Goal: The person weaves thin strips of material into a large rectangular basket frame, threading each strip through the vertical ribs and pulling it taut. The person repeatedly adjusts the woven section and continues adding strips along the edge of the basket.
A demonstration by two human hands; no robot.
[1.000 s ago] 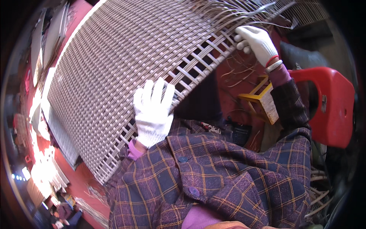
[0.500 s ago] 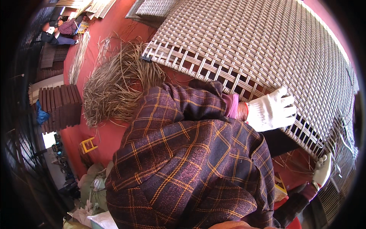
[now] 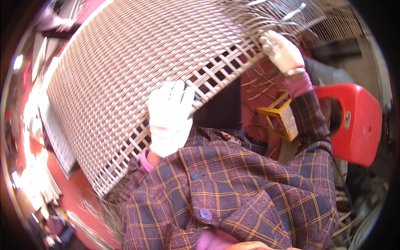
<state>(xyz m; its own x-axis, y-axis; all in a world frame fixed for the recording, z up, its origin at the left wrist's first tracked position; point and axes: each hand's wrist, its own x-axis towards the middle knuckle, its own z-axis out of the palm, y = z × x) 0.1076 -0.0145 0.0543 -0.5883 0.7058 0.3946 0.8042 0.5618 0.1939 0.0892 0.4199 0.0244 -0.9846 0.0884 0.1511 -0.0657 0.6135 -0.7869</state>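
A large grey-brown wicker panel [image 3: 137, 62] lies tilted across my lap, tightly woven except for an open lattice strip along its near edge. My left hand [image 3: 171, 118], in a white knit glove, rests flat on that edge with its fingers stretched over the weave. At the panel's right corner is my right hand [image 3: 283, 52], also gloved, its fingers extended against the corner. Loose wicker strands [image 3: 271, 18] fan out from the weave just beyond the right hand. What lies under the panel is mostly hidden.
A red plastic chair [image 3: 362, 125] stands at my right, with a small yellow stool [image 3: 279, 114] between it and my legs. Cut strands lie on the red floor [image 3: 254, 77]. Another woven panel [image 3: 58, 137] sits at the far left. Someone's arm [image 3: 58, 25] shows at upper left.
The view has swung to the right, bringing the red chair and yellow stool in. My left hand is still on the panel's edge and my right hand still by its corner.
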